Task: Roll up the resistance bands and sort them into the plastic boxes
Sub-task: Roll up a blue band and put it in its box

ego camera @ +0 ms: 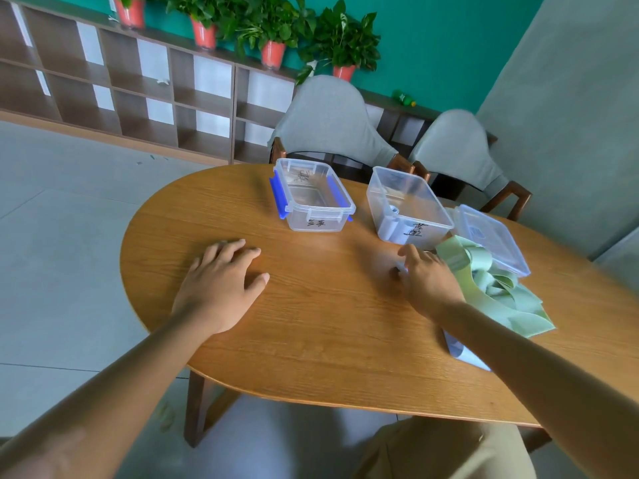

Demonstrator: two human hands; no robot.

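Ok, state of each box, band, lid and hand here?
Blue-clipped box: open, looks empty.
Second box: open, pale rolled bands inside.
Lid: off, resting on the green bands.
Green bands: unrolled, heaped.
Left hand: flat on table.
Right hand: beside the heap; grip unclear.

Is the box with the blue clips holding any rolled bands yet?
No. The box with the blue clips shows only its clear bare bottom, while the other box holds pale rolls.

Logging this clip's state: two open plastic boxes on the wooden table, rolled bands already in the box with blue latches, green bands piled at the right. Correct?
Not quite. In the head view the box with blue latches is empty; the rolled pale bands sit in the other, latchless box. The green bands and wooden table are as you say.
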